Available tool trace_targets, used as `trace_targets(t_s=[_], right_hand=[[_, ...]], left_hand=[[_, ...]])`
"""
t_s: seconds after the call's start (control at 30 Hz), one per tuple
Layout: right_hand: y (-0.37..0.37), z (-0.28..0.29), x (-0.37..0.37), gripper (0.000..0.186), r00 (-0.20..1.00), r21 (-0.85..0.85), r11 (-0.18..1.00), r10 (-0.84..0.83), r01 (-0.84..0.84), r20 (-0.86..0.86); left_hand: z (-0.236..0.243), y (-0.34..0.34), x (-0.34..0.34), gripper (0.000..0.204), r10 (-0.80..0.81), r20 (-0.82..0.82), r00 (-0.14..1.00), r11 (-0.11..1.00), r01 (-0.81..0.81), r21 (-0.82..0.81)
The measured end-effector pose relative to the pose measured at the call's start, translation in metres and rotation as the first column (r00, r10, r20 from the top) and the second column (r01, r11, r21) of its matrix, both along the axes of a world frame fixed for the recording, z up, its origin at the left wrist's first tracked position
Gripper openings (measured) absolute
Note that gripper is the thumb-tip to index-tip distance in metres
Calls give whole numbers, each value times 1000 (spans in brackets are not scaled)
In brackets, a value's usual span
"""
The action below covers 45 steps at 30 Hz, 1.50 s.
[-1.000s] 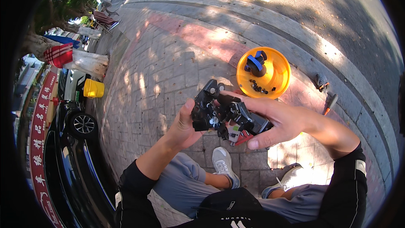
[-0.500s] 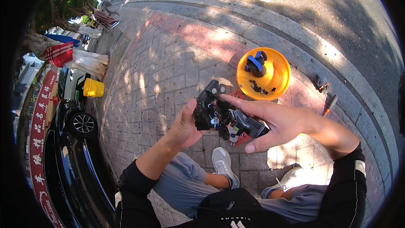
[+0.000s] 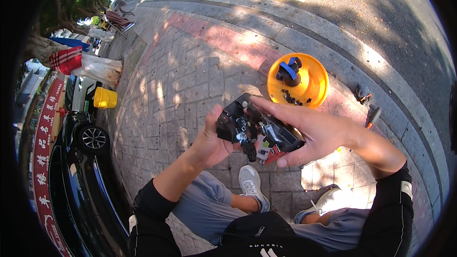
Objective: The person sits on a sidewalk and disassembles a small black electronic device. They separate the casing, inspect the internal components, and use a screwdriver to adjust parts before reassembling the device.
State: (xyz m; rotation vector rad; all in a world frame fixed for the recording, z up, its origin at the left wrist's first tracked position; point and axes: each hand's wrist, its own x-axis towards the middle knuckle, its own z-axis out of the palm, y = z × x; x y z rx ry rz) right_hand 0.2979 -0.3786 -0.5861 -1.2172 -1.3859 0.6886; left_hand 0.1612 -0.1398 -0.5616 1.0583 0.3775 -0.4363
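An opened black plastic housing with its inner parts bared is held between my hands above the paving. My left hand (image 3: 209,143) grips its left half (image 3: 230,118), thumb up along the side and fingers beneath. Over the right half (image 3: 284,135) my right hand (image 3: 321,135) is closed, fingers across the far edge and thumb at the near one. Small silvery and white parts fill the gap between the halves. A grey piece (image 3: 262,150) hangs below, and a red piece (image 3: 277,156) shows under the right half. The fingers underneath are hidden.
Beyond my hands stands an orange basin (image 3: 316,78) holding a black-and-blue object (image 3: 290,72) and several small black pieces (image 3: 293,98). A dark glove-like item (image 3: 363,94) and an orange-and-black handled tool (image 3: 373,116) lie near the kerb. Left are a yellow bucket (image 3: 105,98) and black car (image 3: 71,171).
The housing has tilted and shifted slightly, its halves turned so more of the inside faces up. My right fingers have moved further over the right half. The basin and other things are unmoved.
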Motion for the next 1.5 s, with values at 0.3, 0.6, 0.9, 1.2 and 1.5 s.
trace_targets(t_s=[0.3, 0.6, 0.9, 1.2, 1.5], right_hand=[[2, 0, -4, 107, 969, -52, 999, 24, -12, 247], [-5, 1, -1, 112, 991, -136, 988, 55, -71, -124], [-6, -9, -4, 84, 798, -53, 993, 52, -104, -600], [-2, -14, -8, 67, 643, 55, 992, 117, -117, -757], [-6, -15, -13, 61, 466, 123, 987, 157, -102, -871]], left_hand=[[3, -5, 0, 82, 11, -89, 996, 994, -1, 113], [-4, 0, 2, 87, 25, -48, 999, 1000, -25, -10], [-8, 4, 2, 89, 94, 38, 995, 977, -85, -197], [-12, 9, -1, 90, 61, 80, 995, 971, -41, -237], [-11, 8, -1, 99, -5, 71, 997, 985, 17, -170]])
